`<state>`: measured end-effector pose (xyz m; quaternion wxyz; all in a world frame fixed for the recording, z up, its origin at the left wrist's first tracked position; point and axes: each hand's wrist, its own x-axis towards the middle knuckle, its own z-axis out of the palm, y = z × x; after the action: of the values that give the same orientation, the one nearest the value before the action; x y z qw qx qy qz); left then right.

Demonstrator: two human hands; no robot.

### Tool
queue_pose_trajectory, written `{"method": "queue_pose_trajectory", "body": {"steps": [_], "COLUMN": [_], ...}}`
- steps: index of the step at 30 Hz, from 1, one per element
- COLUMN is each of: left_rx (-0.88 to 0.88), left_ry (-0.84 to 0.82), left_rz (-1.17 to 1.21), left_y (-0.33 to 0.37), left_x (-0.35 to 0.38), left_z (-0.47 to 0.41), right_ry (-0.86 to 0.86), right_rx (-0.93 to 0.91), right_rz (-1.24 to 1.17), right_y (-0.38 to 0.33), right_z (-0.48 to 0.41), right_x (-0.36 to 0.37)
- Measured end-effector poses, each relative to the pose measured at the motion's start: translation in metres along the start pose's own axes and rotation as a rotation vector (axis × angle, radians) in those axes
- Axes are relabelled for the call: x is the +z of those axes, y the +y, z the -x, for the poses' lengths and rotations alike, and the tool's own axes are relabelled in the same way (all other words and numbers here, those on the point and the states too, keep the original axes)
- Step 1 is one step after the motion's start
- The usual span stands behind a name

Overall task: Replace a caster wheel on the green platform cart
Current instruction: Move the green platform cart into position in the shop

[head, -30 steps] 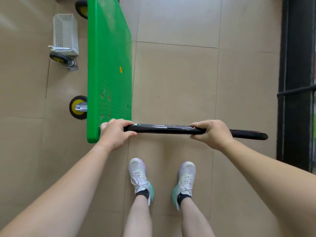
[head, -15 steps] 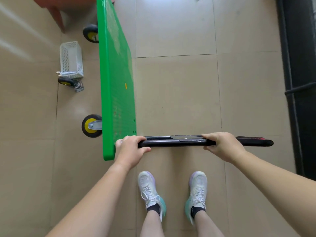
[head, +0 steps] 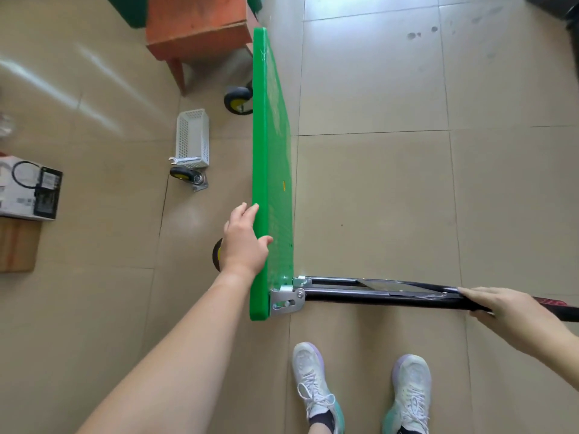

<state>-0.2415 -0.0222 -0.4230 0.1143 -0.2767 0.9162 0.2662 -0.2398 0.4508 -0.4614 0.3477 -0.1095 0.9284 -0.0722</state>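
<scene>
The green cart (head: 272, 158) stands on its side. The left hand (head: 245, 242) holds its top edge. The right hand (head: 509, 308) holds the black handle (head: 360, 297). A loose wheel (head: 187, 176) lies by the white basket (head: 193, 137).

I see a beige tiled floor (head: 391, 198), white perforated basket (head: 192, 137), wrench (head: 183, 159) and loose caster (head: 188, 176) just beside it, printed box (head: 29, 191) far left, orange stool (head: 200, 23)

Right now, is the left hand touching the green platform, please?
Touching: in the head view the left hand grips the green platform edge, thumb over it, fingers behind.
</scene>
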Motion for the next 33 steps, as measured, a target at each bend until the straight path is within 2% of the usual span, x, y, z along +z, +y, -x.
{"method": "queue_pose_trajectory", "body": {"steps": [4,10,21,28,33], "left_rx": [-0.033,-0.074,-0.094,-0.091,-0.098], "left_ry": [-0.022,0.062,-0.001,-0.003,0.0], "left_rz": [0.134,0.211,0.097,0.1,0.089], "left_y": [0.0,-0.013,-0.044,-0.055,-0.059], "left_x": [0.009,0.002,-0.049,-0.054,-0.06], "left_z": [0.0,-0.011,-0.065,-0.073,-0.078], "right_ry": [-0.003,-0.043,-0.062,-0.031,-0.028], "right_rx": [0.035,-0.056,-0.05,-0.002,-0.036], "right_rz": [0.013,0.074,0.065,0.058,0.055], "right_y": [-0.004,-0.022,-0.1,-0.115,-0.125], "right_z": [-0.002,-0.016,-0.077,-0.099,-0.098], "right_x": [-0.004,-0.016,-0.046,-0.061,-0.054]}}
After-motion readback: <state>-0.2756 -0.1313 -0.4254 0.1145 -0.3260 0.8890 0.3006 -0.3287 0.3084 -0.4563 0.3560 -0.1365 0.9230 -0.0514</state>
